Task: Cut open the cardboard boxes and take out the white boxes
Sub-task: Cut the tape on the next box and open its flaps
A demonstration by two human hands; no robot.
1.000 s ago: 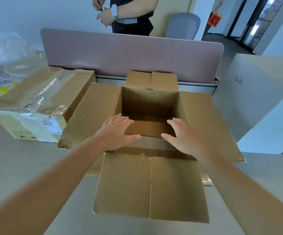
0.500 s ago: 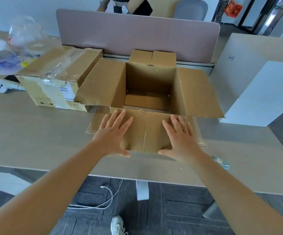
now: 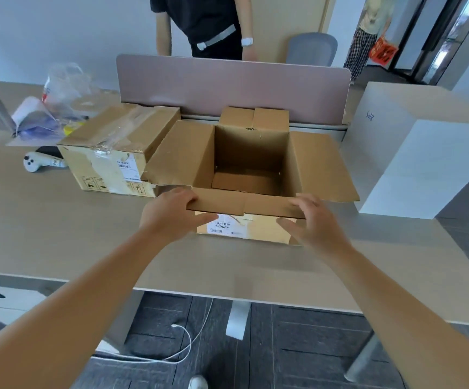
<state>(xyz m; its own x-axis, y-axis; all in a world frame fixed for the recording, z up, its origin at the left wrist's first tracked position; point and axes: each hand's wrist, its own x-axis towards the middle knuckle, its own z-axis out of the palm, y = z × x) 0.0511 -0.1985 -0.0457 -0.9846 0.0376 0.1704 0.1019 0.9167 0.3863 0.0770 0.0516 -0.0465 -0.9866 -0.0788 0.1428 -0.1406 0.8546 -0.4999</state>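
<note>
Near flap being lifted on the open cardboard box

The front flap of the open cardboard box is now coming up off the table, exposing the shipping label below it; the left hand is gripping the flap's left corner, while the right hand is curling around its right corner instead of lying flat.

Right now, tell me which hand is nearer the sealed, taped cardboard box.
Left. The left hand grips the open box's near flap, just right of the taped cardboard box; the right hand holds that flap's far end.
</note>
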